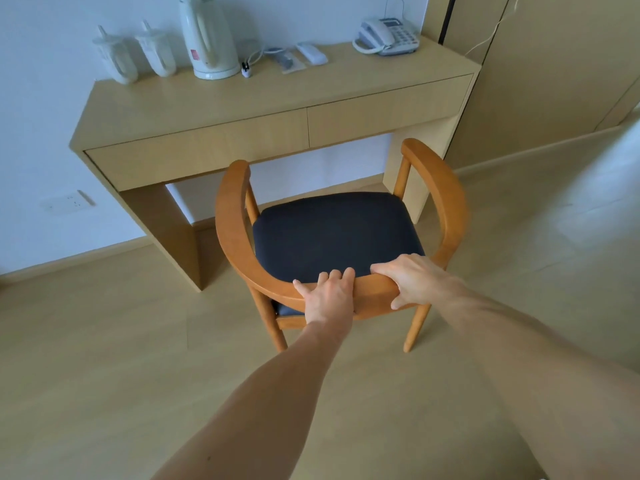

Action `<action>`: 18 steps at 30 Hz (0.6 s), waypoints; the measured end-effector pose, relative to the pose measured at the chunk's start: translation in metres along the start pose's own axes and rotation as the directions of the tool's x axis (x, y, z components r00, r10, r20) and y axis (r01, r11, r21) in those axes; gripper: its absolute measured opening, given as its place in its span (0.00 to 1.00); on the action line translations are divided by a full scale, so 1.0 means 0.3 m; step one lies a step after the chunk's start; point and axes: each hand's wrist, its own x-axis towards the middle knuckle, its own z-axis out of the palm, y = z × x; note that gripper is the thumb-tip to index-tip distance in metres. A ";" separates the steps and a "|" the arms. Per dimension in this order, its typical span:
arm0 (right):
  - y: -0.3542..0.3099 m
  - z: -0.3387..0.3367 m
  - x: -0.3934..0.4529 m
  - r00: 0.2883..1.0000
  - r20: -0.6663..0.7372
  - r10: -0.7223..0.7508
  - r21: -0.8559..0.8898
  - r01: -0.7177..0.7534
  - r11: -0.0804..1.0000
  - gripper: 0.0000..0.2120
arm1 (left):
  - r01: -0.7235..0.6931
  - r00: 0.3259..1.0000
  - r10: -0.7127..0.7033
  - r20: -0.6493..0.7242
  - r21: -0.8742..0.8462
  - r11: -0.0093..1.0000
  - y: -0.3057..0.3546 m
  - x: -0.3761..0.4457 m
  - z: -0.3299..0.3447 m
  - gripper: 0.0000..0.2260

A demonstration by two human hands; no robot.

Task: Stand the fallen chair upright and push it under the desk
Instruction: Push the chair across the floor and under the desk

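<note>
chair point(332, 233) upright, facing desk point(242, 98) | left hand point(327, 294), right hand point(415, 280) both clasp the backrest | looks rigid, fairly heavy; push from there

Glossy wooden chair point(235, 237), matt dark cloth seat point(332, 233), pale wood-look desk point(242, 98)

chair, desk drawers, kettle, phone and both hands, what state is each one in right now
chair: upright on its legs, facing the desk opening, not yet under it
desk drawers: both shut
kettle: upright on its base, lid down
two small jugs: upright
phone: handset on the cradle
left hand: grip closed on the chair's back rail
right hand: grip closed on the same rail
</note>
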 end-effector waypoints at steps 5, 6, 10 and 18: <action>0.137 -0.040 0.098 0.999 0.011 -0.036 -0.009 0.036 0.999 0.27 | 0.058 0.998 -0.058 0.001 -0.003 0.998 0.074 0.140 -0.007 0.27; 0.166 -0.049 0.116 0.999 0.011 -0.047 -0.003 0.047 0.999 0.27 | 0.067 0.998 -0.067 0.005 -0.006 0.998 0.088 0.164 -0.007 0.27; 0.266 -0.064 0.163 0.994 0.011 -0.107 -0.024 0.108 0.994 0.25 | 0.122 0.992 -0.122 0.002 -0.001 0.992 0.155 0.229 -0.004 0.26; 0.400 -0.054 0.229 0.966 -0.014 -0.256 -0.026 0.256 0.966 0.26 | 0.216 0.976 -0.216 -0.032 -0.004 0.976 0.252 0.282 -0.022 0.23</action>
